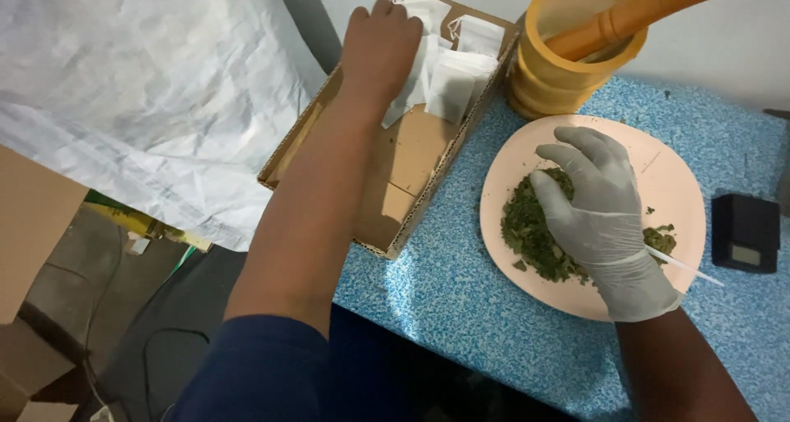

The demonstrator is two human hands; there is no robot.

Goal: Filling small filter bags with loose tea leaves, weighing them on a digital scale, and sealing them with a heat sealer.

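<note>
Two hands are at work here, and we take the scene from its biggest parts down. A white woven sack [140, 93] fills the upper left, hanging beside the blue speckled worktop [461, 298]. On the worktop's left edge sits a shallow cardboard box [403, 183], with a loose heap of small white tea bags [453, 76] at its far end. Just to the right of the box stands a yellow wooden mortar [559, 68] with an orange pestle [642, 10] leaning in it. In front of the mortar lies a round pink plate [675, 183] carrying a pile of dried green herbs [527, 233]. A small black scale [745, 233] rests at the right edge, just apart from the plate.

Our left hand [380, 47], bare, reaches into the box and lies on the tea bags, fingers curled over them; we cannot tell whether its grip has closed on one. Our right hand [597, 204], in a pale grey glove, rests on the herbs in the middle of the plate, fingers bent loosely down into the pile, its grip not closed on anything we can see. A thin white stick [687, 267] pokes out from under that wrist across the plate's rim.
</note>
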